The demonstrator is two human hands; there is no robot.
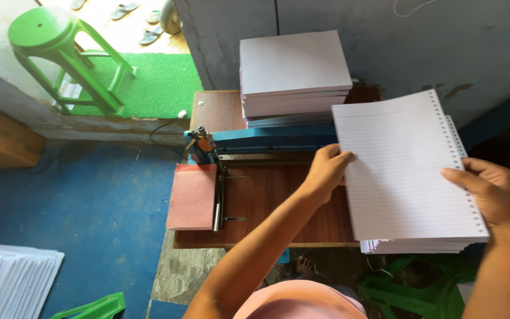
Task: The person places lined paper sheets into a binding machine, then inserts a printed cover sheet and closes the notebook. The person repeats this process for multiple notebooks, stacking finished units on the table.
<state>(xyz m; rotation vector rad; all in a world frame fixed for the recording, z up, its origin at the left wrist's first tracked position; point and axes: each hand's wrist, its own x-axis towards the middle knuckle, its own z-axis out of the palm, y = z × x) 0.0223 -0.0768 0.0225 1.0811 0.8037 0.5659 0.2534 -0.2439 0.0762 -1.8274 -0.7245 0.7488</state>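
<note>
A sheaf of lined white paper with punched holes along its right edge lies on top of a pile of like sheets at the right end of the brown wooden table. My left hand grips the sheaf's left edge. My right hand holds its punched right edge, thumb on top. A blue punching machine with a metal lever stands on the table to the left of my left hand.
A tall stack of white paper sits behind the machine against the grey wall. A pink card lies at the table's left end. A green stool stands far left, more paper lies on the blue floor.
</note>
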